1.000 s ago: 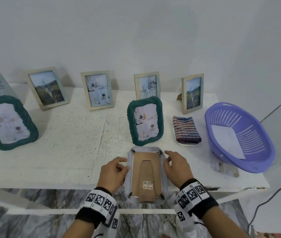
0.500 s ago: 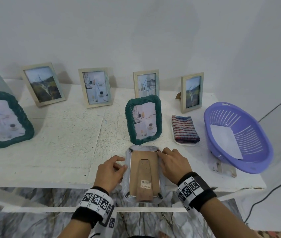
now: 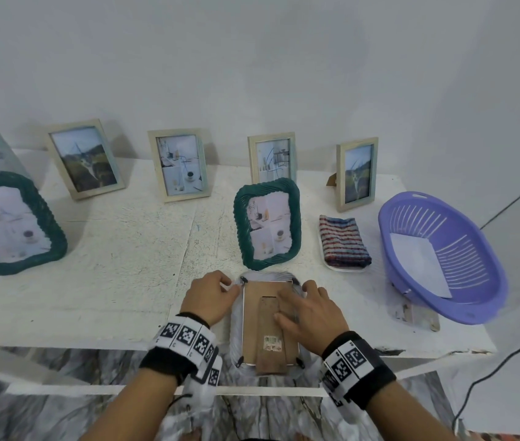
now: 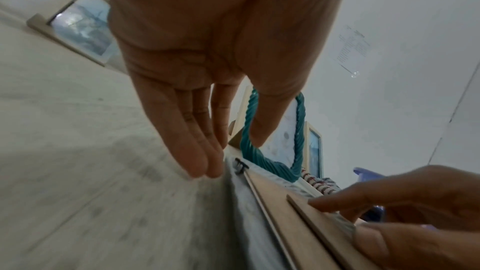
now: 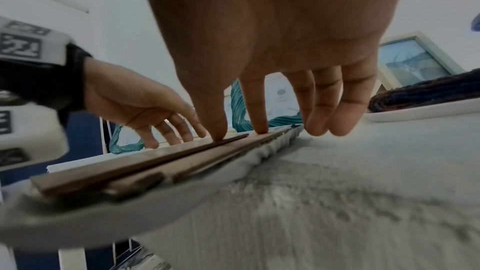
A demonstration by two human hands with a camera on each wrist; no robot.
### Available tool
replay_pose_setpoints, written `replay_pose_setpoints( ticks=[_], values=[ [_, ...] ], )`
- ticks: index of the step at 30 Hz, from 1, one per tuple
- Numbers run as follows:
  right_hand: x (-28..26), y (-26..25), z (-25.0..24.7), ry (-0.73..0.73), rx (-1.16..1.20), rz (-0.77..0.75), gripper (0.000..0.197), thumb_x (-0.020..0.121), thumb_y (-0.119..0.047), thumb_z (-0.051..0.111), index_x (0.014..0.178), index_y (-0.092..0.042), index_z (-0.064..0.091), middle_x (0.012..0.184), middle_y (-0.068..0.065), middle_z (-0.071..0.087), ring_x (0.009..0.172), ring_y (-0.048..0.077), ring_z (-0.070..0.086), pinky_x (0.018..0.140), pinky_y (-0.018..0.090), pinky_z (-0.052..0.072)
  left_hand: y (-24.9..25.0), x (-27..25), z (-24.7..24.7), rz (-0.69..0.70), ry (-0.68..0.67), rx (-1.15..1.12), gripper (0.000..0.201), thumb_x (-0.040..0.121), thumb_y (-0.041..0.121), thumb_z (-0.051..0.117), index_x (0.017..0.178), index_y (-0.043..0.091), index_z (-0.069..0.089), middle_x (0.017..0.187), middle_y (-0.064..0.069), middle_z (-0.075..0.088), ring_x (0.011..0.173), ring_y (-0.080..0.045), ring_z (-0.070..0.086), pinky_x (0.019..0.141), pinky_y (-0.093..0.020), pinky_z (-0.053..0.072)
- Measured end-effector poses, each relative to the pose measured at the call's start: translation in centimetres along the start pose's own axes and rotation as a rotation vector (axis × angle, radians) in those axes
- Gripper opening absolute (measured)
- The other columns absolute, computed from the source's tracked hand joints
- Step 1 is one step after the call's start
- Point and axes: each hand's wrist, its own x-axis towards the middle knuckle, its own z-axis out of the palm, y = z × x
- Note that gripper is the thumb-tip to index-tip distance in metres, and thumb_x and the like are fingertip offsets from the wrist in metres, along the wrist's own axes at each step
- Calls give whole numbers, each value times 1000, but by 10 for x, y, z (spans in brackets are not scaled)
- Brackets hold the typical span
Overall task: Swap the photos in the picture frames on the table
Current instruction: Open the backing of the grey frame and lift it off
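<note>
A white wavy-edged picture frame (image 3: 236, 326) lies face down at the table's front edge, its brown backing board (image 3: 258, 319) and folded stand up. My right hand (image 3: 308, 310) lies on the backing, thumb and index fingertips (image 5: 259, 128) pressing the board (image 5: 161, 159), other fingers beyond the frame's right rim. My left hand (image 3: 209, 297) rests at the frame's upper left corner, straight fingertips (image 4: 205, 169) beside a small black clip (image 4: 240, 166). Just behind stands a green woven frame (image 3: 268, 222) with a photo of cups. A second green frame (image 3: 10, 224) stands at far left.
Several pale wooden frames (image 3: 179, 165) stand along the wall. A folded striped cloth (image 3: 344, 243) on a white tray lies right of the green frame. A purple plastic basket (image 3: 443, 259) holding white paper sits at the right end. The white frame overhangs the table (image 3: 109, 265) edge.
My right hand has slid from the frame's right rim onto the brown backing, fingers now pressing it. My left hand has moved up to the frame's top left corner.
</note>
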Motion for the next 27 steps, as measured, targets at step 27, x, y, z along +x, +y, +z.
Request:
replay_pose_setpoints(
  ticks=[27],
  values=[
    [-5,0,-2,-23,192,-10,50,91,-47,54,136,-29,46,131,13,34,114,35,48,97,36,44,13,6,0,4,-65,178,52,78,60,67,107,18,58,102,-4,65,95,-24,63,77,-31,50]
  ],
)
